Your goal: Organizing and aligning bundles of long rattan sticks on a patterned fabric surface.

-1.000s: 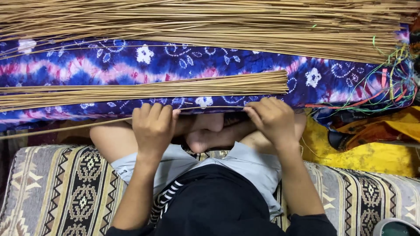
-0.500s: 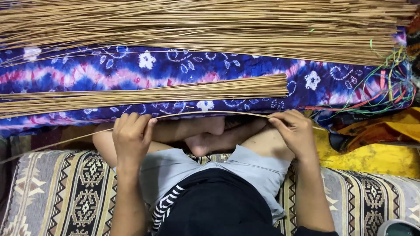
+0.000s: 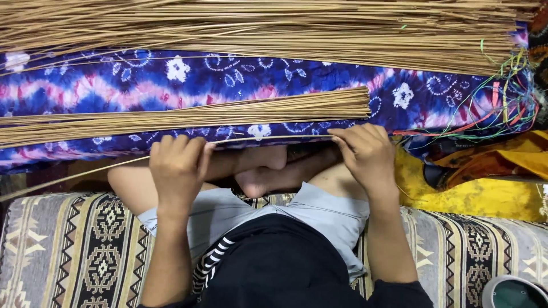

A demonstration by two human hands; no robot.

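Pinching one thin reed (image 3: 268, 138), left hand (image 3: 177, 165) and right hand (image 3: 368, 157) seemingly grip its ends.

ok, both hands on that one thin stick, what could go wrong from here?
1. The thin stick spans between the left hand and right hand and looks slightly bowed; more bending might snap it.
2. Its long tail runs off past the left hand, so it could snag on the patterned mat.
3. The small bundle lies just above the fingers; a nudge may scatter it.
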